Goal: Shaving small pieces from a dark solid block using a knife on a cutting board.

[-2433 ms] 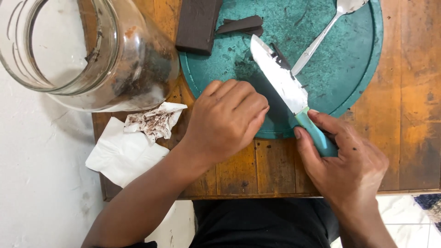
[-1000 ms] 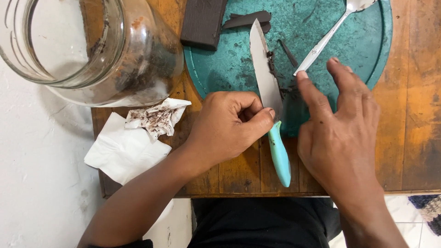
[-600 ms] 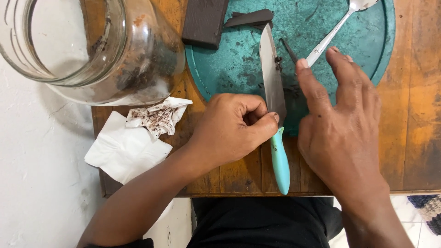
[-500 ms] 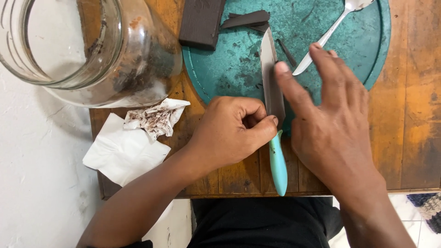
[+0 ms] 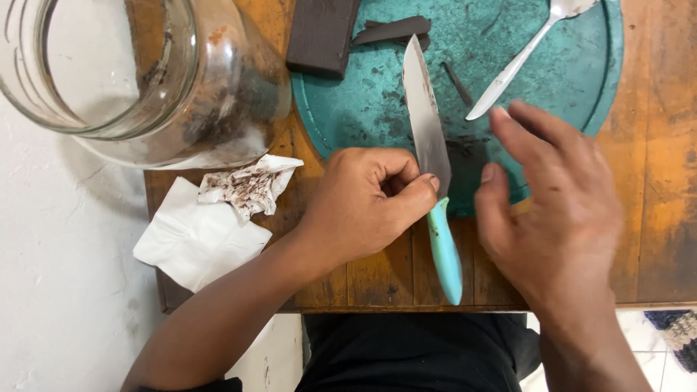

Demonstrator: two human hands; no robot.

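Observation:
My left hand (image 5: 367, 199) pinches the base of the blade of a knife (image 5: 428, 145) with a turquoise handle (image 5: 445, 250). The blade lies across a round teal board (image 5: 573, 80), pointing away from me. My right hand (image 5: 555, 210) hovers open just right of the knife, fingers spread over the board's near edge, holding nothing. A dark chocolate block (image 5: 321, 36) and a broken dark piece (image 5: 392, 30) lie at the board's far left. A thin dark sliver (image 5: 457, 83) lies beside the blade.
A metal spoon (image 5: 523, 58) rests on the board's far right. A large glass jar (image 5: 145, 80) lies on its side at the left. Crumpled stained paper (image 5: 247, 185) and a white napkin (image 5: 192, 239) sit at the wooden table's (image 5: 653, 203) near-left corner.
The knife passed from my right hand to my left, which now grips it at the blade's base. My right hand let go, reached over the blade, then drew back to the right.

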